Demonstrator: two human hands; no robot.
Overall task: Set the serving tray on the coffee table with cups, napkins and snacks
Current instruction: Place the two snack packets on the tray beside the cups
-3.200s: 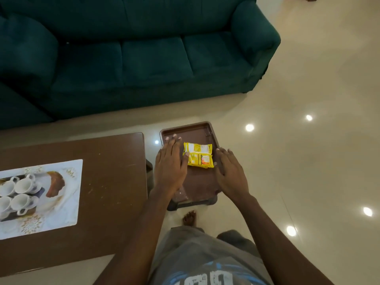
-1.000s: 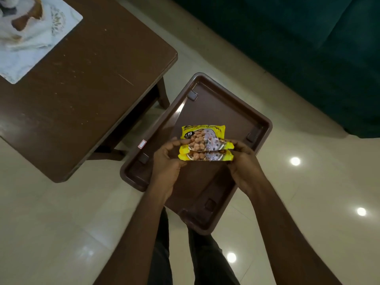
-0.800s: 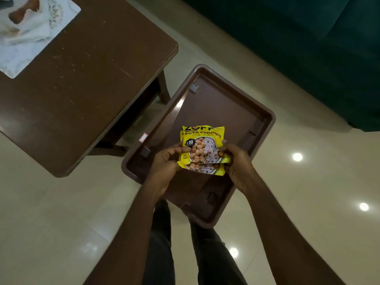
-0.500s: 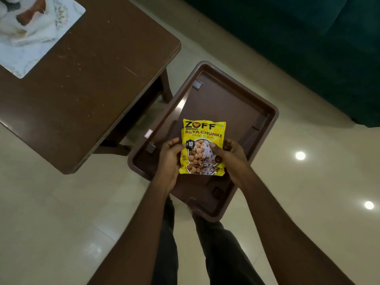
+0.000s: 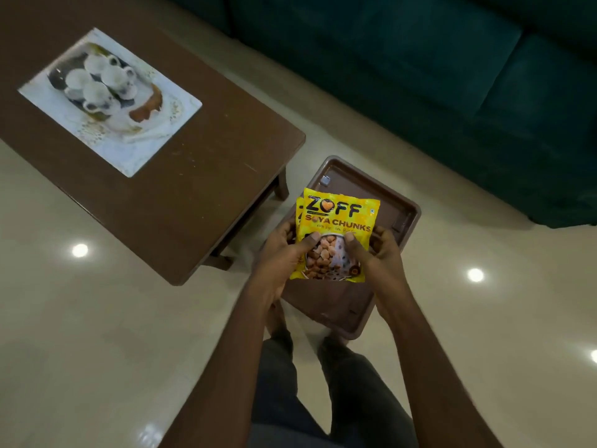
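Note:
Yellow snack packets (image 5: 337,218), stacked with the "Soya Chunks" face up, are held in the air above a brown tray (image 5: 400,208). My left hand (image 5: 284,253) grips their left edge with the thumb on the front. My right hand (image 5: 378,250) grips the right edge the same way. The tray lies below them, just right of the brown coffee table (image 5: 181,195). Several white cups (image 5: 97,82) stand on a white printed mat (image 5: 155,130) on the table, with a brown item (image 5: 147,108) beside them.
A dark green sofa (image 5: 420,76) runs along the far side, close behind the tray. The glossy beige floor (image 5: 97,334) shows ceiling-light reflections. My legs stand at the tray's near edge.
Both hands lifted the packets off the tray and turned them upright to face me. The view swung so that the table with the cups now shows at upper left.

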